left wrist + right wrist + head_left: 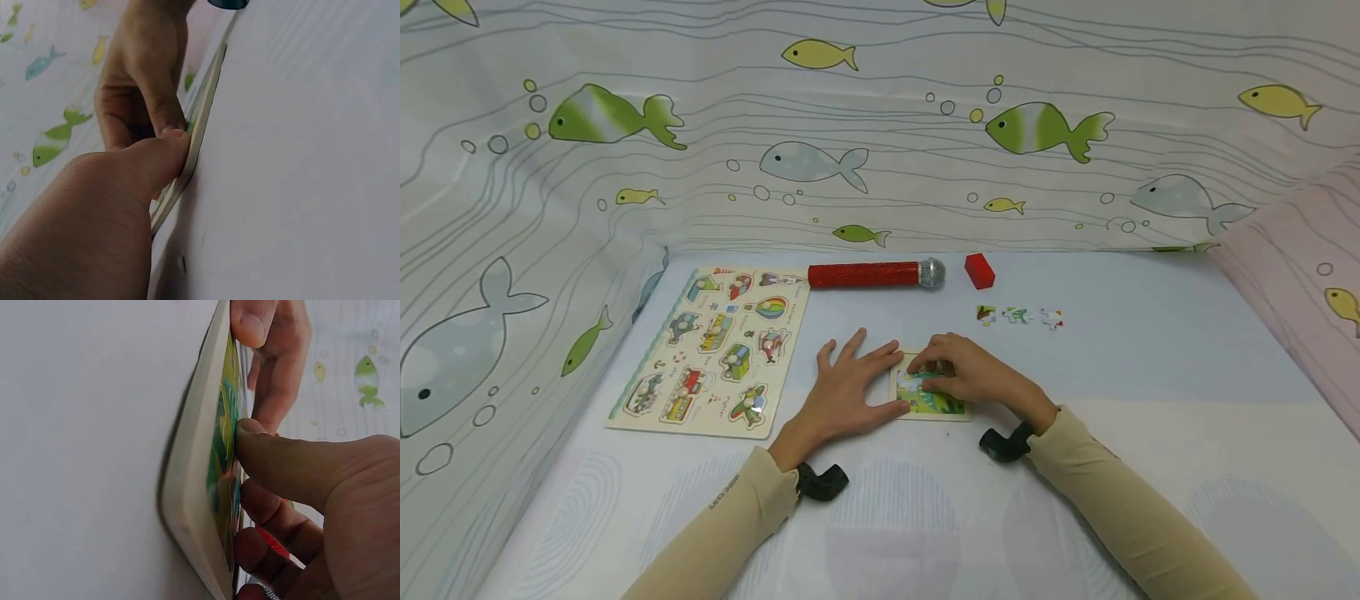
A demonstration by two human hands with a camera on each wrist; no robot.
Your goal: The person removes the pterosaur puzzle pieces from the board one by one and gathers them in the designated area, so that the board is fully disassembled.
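Observation:
A small jigsaw puzzle (936, 404) with a green picture and a pale wooden frame lies on the table between the hands. My left hand (850, 392) has its fingers spread on the left, its thumb on the frame's edge (203, 119). From the right, my right hand (973, 371) reaches over the picture with bent fingers. In the right wrist view its thumb (275, 450) and fingertips (253, 500) are right at the picture's surface, spaced apart. I cannot tell whether they pinch a piece. Part of the picture is hidden under this hand.
Several loose puzzle pieces (1018, 316) lie in a row beyond the right hand. Behind them is a red block (980, 272), beside a red microphone (865, 275). A large wooden vehicle puzzle board (647, 350) lies at the left. Fish-printed cloth (895, 108) forms the walls.

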